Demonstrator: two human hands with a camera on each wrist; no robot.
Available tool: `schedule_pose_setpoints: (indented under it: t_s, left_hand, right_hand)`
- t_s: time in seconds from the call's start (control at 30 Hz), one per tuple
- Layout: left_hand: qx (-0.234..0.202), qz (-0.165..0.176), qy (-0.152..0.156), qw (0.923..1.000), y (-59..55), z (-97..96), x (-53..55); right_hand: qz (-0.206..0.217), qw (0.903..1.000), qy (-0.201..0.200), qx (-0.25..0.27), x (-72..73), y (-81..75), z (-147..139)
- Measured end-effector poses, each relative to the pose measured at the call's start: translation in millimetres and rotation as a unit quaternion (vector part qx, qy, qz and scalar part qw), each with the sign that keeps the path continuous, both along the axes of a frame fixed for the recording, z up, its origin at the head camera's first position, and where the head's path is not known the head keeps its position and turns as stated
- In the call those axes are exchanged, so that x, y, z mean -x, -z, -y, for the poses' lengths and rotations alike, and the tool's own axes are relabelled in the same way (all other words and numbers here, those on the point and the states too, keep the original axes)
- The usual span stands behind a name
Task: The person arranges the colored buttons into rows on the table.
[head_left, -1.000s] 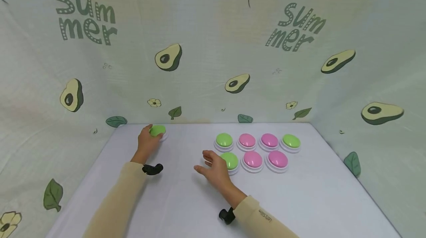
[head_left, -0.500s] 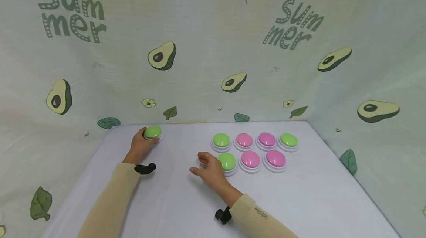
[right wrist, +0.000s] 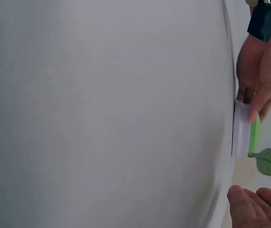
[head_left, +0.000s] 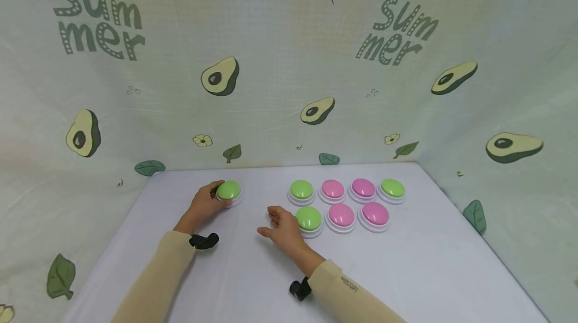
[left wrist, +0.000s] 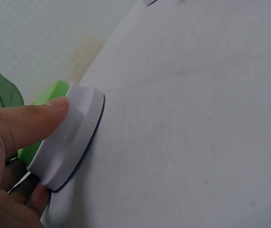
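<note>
Toward the back left of the table, my left hand (head_left: 208, 206) grips a round push button (head_left: 229, 190) with a green dome and white base. In the left wrist view, the thumb lies along the button's side (left wrist: 69, 137) and the other fingers reach beneath its far edge. My right hand (head_left: 286, 232) hovers near the middle, thumb spread from loosely bent fingers, holding nothing. Just right of it, partly behind the hand, stands another green button (head_left: 309, 218). The right wrist view shows the left hand (right wrist: 261, 66) with its button, beyond the right fingertips (right wrist: 237, 197).
Two rows of buttons stand on the white table (head_left: 433, 263) at the right. The back row has a green one (head_left: 301, 190), two pink ones (head_left: 332, 189) and a green one (head_left: 392, 188). Two pink buttons (head_left: 341, 215) continue the front row. A printed cloth (head_left: 271, 37) hangs behind.
My left hand has carried the green button to the right and a little nearer to me. The right hand has hardly moved. The head view has shifted slightly.
</note>
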State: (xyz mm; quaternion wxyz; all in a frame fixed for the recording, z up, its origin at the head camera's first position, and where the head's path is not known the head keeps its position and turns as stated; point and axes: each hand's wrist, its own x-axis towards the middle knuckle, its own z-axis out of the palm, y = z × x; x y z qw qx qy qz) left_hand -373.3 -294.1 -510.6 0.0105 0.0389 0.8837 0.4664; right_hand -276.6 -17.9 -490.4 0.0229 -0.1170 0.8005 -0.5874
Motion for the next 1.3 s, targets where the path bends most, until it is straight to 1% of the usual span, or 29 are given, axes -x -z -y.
schedule_pose_setpoints:
  t_s: [0.1,0.27,0.43,0.57,0.67,0.73,0.8,0.97,1.03,1.13,1.23,1.3]
  left_hand:
    - [-0.006,-0.001,0.019,0.9998,-0.3,-6.0,-7.2]
    - [-0.026,0.010,0.041,0.9988,-1.7,-18.4,-19.2]
    - [-0.038,0.000,0.066,0.9971,-3.2,-31.4,-29.1]
    - [-0.062,0.000,0.077,0.9951,-0.8,-38.8,-35.8]
    - [-0.070,-0.004,0.085,0.9939,1.3,-42.2,-39.4]
    - [-0.074,-0.007,0.083,0.9937,1.4,-44.1,-41.6]
    - [-0.077,-0.018,0.087,0.9930,2.1,-45.2,-43.2]
    - [-0.086,-0.040,0.088,0.9916,2.2,-50.8,-49.3]
    - [-0.091,-0.040,0.077,0.9921,1.3,-53.9,-52.2]
    - [-0.098,-0.039,0.058,0.9927,-0.2,-58.0,-56.8]
    - [-0.096,-0.037,0.039,0.9940,-1.2,-60.8,-62.3]
    - [-0.097,-0.030,0.029,0.9944,-0.9,-61.5,-66.1]
  right_hand:
    - [0.007,0.9999,0.002,-0.009,2.5,1.9,1]
    - [0.007,0.9995,0.009,-0.029,10.6,6.4,5]
    - [0.001,0.9991,0.011,-0.040,18.2,9.7,9]
    - [-0.007,0.9989,0.014,-0.045,18.8,9.8,12]
    - [-0.020,0.9980,0.018,-0.058,18.0,9.6,14]
    - [-0.027,0.9973,0.023,-0.065,18.5,9.8,14]
    - [-0.028,0.9965,0.031,-0.072,19.7,10.4,14]
    - [-0.049,0.9928,0.057,-0.093,23.8,11.5,11]
    - [-0.057,0.9915,0.065,-0.097,24.8,11.4,10]
    - [-0.054,0.9917,0.067,-0.096,24.9,10.5,9]
    - [-0.050,0.9913,0.069,-0.100,23.4,9.1,9]
    - [-0.048,0.9907,0.072,-0.106,22.3,8.2,9]
